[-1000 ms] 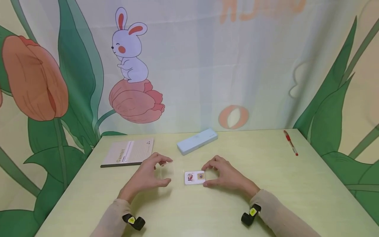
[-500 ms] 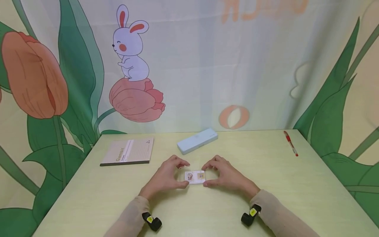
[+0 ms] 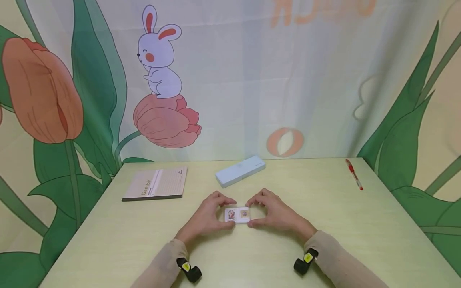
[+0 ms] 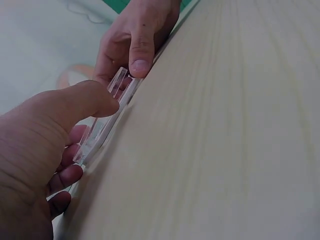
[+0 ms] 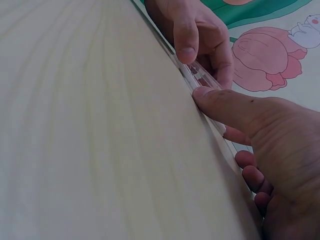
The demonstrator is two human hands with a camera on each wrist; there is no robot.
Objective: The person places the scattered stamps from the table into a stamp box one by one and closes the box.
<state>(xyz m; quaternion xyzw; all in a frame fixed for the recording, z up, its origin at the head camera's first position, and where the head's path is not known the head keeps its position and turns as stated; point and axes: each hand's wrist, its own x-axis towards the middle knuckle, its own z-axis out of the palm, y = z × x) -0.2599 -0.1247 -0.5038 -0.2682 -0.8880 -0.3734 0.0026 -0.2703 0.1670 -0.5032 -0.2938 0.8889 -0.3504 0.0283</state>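
A small flat white case, with two little coloured pictures on its face, lies between my hands in the head view. My left hand pinches a clear plastic lid by its long edges, thumb on the near side and fingertips on the far side. In the left wrist view the lid sits close over the white base, slightly tilted to it. At the opposite end, my right hand grips the base between thumb and fingers. The fingers' far-side contact is partly hidden in both wrist views.
A light blue pencil case lies behind the hands. The notebook marked "Gambit" is at the back left, and a red pen at the back right. A printed curtain hangs behind the pale table.
My left hand has moved right with the clear lid, from beside the white case to over it. The right hand has stayed in place at the case's right end.
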